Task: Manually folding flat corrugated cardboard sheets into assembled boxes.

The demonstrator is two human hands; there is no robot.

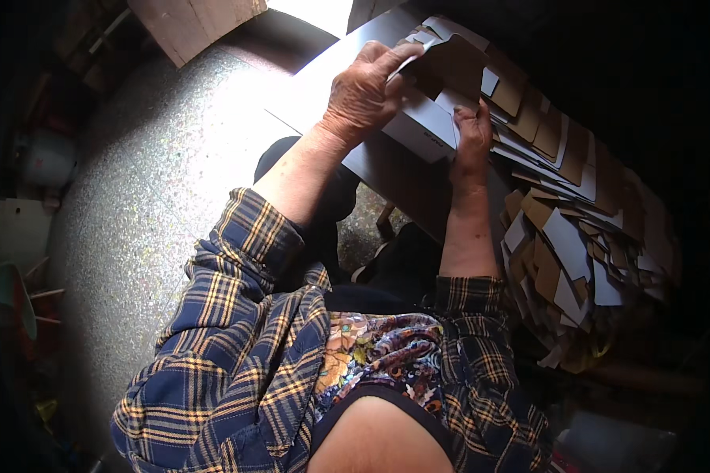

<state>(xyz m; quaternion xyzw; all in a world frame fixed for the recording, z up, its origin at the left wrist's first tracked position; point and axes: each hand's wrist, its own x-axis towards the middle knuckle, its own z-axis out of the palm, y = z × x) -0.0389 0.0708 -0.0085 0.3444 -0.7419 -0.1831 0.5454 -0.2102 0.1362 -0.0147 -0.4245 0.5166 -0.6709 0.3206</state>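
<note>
A small cardboard box (427,128), white outside and brown inside, stands partly folded between my hands, its brown-lined flap (456,65) raised. My left hand (368,88) is closed on the edge of a white flap at the box's far left, the fingers pinched together. My right hand (472,135) grips the right end of the box, its thumb on the near side and the other fingers mostly hidden. Under the box is the light tabletop (312,85), brightly lit at its left corner.
Overlapping flat cardboard blanks (556,146) lie in a long row to the right. A lower heap of blanks (564,256) sits nearer me. A wooden board (197,27) stands at the far left, above the speckled floor (150,205). A green container (12,296) is at the left rim.
</note>
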